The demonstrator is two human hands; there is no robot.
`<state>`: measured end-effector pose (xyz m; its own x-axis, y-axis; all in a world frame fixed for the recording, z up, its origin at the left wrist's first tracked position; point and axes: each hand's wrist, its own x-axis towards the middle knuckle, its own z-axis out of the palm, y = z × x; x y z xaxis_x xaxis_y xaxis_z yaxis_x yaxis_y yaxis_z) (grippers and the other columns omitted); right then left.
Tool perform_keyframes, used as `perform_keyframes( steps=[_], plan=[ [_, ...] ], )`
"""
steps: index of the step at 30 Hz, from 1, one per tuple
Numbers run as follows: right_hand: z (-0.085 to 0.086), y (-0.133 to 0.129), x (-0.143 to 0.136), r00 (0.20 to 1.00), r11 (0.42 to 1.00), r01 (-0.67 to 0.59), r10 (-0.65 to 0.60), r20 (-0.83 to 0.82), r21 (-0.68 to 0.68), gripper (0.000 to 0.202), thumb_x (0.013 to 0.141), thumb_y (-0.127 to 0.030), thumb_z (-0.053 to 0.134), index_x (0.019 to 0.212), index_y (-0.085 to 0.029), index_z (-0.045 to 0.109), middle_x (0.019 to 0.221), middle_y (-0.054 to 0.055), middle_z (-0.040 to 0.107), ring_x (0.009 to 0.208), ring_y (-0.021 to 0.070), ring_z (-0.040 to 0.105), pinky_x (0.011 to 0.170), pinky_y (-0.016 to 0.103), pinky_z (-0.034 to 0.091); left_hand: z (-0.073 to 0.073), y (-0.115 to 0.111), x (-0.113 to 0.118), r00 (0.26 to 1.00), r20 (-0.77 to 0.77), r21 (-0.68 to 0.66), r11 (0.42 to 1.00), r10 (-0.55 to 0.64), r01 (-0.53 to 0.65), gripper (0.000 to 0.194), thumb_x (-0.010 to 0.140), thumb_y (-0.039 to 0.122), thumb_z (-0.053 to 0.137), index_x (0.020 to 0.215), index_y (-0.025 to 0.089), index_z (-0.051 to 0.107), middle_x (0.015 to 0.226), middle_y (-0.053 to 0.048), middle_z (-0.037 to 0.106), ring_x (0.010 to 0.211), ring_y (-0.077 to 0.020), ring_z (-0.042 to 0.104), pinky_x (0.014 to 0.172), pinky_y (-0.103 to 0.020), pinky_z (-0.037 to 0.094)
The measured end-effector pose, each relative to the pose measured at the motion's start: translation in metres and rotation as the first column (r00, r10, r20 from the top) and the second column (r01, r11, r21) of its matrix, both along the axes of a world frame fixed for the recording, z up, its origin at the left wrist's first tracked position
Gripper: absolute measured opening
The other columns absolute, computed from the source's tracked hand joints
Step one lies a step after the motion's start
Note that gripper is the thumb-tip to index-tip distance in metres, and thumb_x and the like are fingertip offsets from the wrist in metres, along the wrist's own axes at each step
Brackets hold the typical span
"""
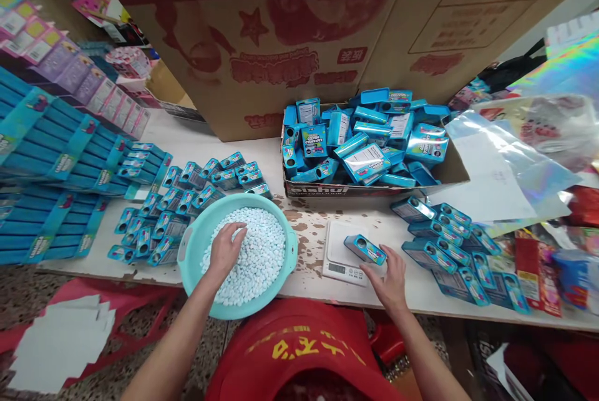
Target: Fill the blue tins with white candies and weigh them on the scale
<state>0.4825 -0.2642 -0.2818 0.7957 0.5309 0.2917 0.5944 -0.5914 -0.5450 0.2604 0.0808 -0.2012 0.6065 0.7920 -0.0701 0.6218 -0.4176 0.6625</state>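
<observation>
My left hand is over the turquoise basin, low over a heap of small pale candies. Its thumb and fingertips come close together; whatever is between them is too small to make out. My right hand grips the right end of a blue candy tin, thumb on the near side and fingers on the far side. That tin stands on a white digital scale, its round opening facing up. The scale's display is too small to read.
Upright blue tins stand in groups left of the basin and at right. Behind, an open carton overflows with tins before a tall cardboard box. Stacked display packs fill the left; plastic sheets lie right.
</observation>
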Motion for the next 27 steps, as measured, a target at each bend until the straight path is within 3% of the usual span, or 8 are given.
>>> perform_keyframes(
  steps=[10, 14, 16, 18, 21, 23, 25, 27],
  plan=[
    [0.002, 0.014, 0.003, 0.97, 0.992, 0.104, -0.084, -0.228, 0.076, 0.054, 0.073, -0.068, 0.053, 0.092, -0.018, 0.058, 0.089, 0.009, 0.062, 0.085, 0.026, 0.056, 0.076, 0.041, 0.045, -0.001, -0.014, 0.018, 0.987, 0.139, -0.101, 0.993, 0.076, -0.062, 0.026, 0.08, 0.039, 0.047, 0.084, 0.02, 0.064, 0.092, -0.005, 0.066, 0.091, -0.0208, 0.059, 0.084, -0.033, 0.045],
    [0.035, 0.031, 0.004, 0.944, 0.994, 0.01, 0.026, -0.33, 0.105, 0.046, 0.074, -0.062, 0.058, 0.087, -0.018, 0.059, 0.08, 0.005, 0.063, 0.071, 0.0202, 0.058, 0.065, 0.033, 0.047, 0.004, -0.028, 0.031, 0.935, 0.262, -0.372, 0.919, 0.237, -0.129, 0.028, 0.077, 0.044, 0.054, 0.081, 0.018, 0.064, 0.089, -0.006, 0.067, 0.09, -0.0208, 0.059, 0.082, -0.032, 0.044],
    [0.066, 0.05, 0.001, 0.949, 0.985, -0.107, 0.143, -0.282, 0.138, 0.041, 0.075, -0.056, 0.061, 0.09, -0.018, 0.06, 0.081, 0.004, 0.063, 0.07, 0.0188, 0.058, 0.065, 0.031, 0.047, 0.009, -0.038, 0.039, 0.886, 0.315, -0.602, 0.793, 0.341, -0.091, 0.034, 0.074, 0.048, 0.06, 0.085, 0.016, 0.065, 0.089, -0.007, 0.067, 0.087, -0.021, 0.06, 0.08, -0.032, 0.044],
    [0.1, 0.077, -0.006, 0.938, 0.954, -0.254, 0.284, -0.198, 0.16, 0.033, 0.078, -0.049, 0.062, 0.092, -0.019, 0.062, 0.081, 0.004, 0.063, 0.071, 0.0184, 0.058, 0.066, 0.031, 0.047, 0.019, -0.049, 0.048, 0.812, 0.362, -0.801, 0.598, 0.458, 0.02, 0.043, 0.072, 0.053, 0.062, 0.092, 0.015, 0.065, 0.094, -0.009, 0.067, 0.088, -0.0212, 0.061, 0.079, -0.032, 0.044],
    [0.133, 0.122, -0.025, 0.869, 0.869, -0.459, 0.482, -0.109, 0.183, 0.031, 0.081, -0.044, 0.062, 0.101, -0.021, 0.062, 0.087, 0.006, 0.064, 0.079, 0.0207, 0.059, 0.071, 0.033, 0.048, 0.038, -0.06, 0.057, 0.653, 0.4, -0.913, 0.339, 0.643, 0.226, 0.051, 0.073, 0.059, 0.059, 0.098, 0.015, 0.066, 0.101, -0.01, 0.066, 0.093, -0.0213, 0.06, 0.08, -0.03, 0.044],
    [0.137, 0.144, -0.041, 0.807, 0.806, -0.56, 0.583, -0.097, 0.192, 0.032, 0.082, -0.047, 0.06, 0.101, -0.022, 0.063, 0.086, 0.006, 0.064, 0.078, 0.0212, 0.06, 0.069, 0.033, 0.049, 0.045, -0.067, 0.058, 0.551, 0.36, -0.932, 0.267, 0.753, 0.245, 0.051, 0.069, 0.06, 0.062, 0.088, 0.013, 0.068, 0.092, -0.009, 0.067, 0.084, -0.0198, 0.06, 0.077, -0.029, 0.044],
    [0.127, 0.158, -0.055, 0.737, 0.737, -0.639, 0.669, -0.099, 0.22, 0.033, 0.083, -0.052, 0.057, 0.094, -0.022, 0.065, 0.078, 0.005, 0.063, 0.069, 0.0203, 0.06, 0.063, 0.032, 0.049, 0.043, -0.071, 0.057, 0.444, 0.225, -0.973, 0.223, 0.867, 0.056, 0.039, 0.058, 0.049, 0.073, 0.063, 0.011, 0.066, 0.067, -0.006, 0.062, 0.064, -0.015, 0.054, 0.067, -0.026, 0.042],
    [0.108, 0.168, -0.066, 0.695, 0.696, -0.667, 0.709, -0.114, 0.266, 0.036, 0.08, -0.055, 0.058, 0.092, -0.022, 0.066, 0.08, 0.006, 0.063, 0.07, 0.0216, 0.06, 0.063, 0.034, 0.05, 0.029, -0.071, 0.052, 0.325, 0.012, -1.0, 0.014, 0.946, -0.003, 0.029, 0.049, 0.036, 0.077, 0.052, 0.012, 0.06, 0.058, -0.003, 0.055, 0.057, -0.0129, 0.05, 0.062, -0.026, 0.04]
  ],
)
